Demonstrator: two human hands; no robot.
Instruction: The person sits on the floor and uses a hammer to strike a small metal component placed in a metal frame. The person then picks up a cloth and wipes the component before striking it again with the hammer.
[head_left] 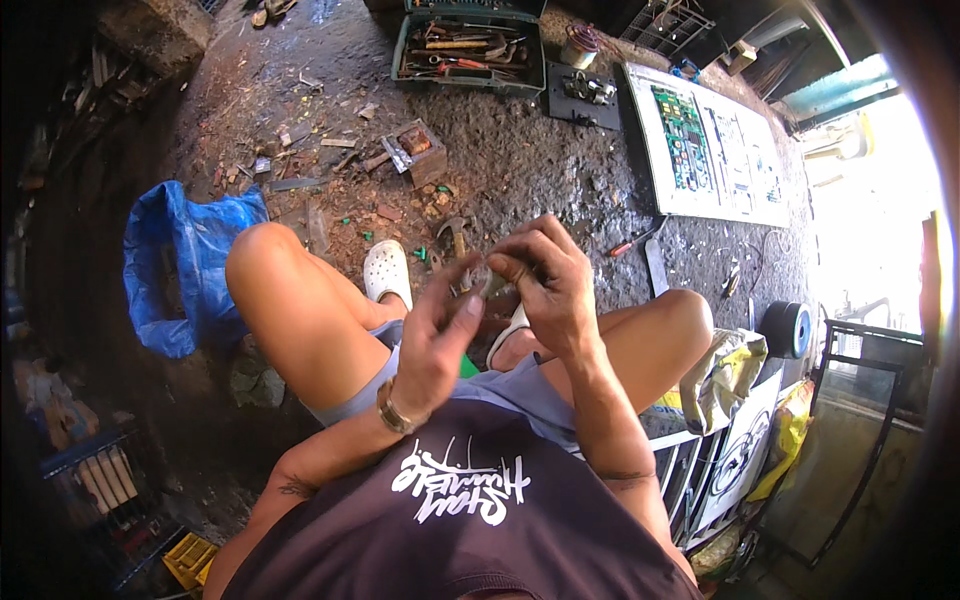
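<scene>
Close together above my lap, my left hand (437, 338) and my right hand (545, 278) pinch a small silvery or clear piece (478, 278) between them. Its kind is too small and too covered by fingers to make out. Left thumb and fingers press it from one side; the right thumb and bent fingers meet it from the other. Just beyond the hands a hammer (455, 236) lies on the dirty floor. Past it sits a wooden block (426, 165) with a metal piece on top. Small green bits (420, 254) are scattered beside the hammer.
An open toolbox (543, 75) full of hand tools stands at the far side. To the right lie a white panel with green circuit boards (682, 135), a red-handled screwdriver (621, 249) and a flat blade (656, 266). A blue bag (180, 270) slumps at the left.
</scene>
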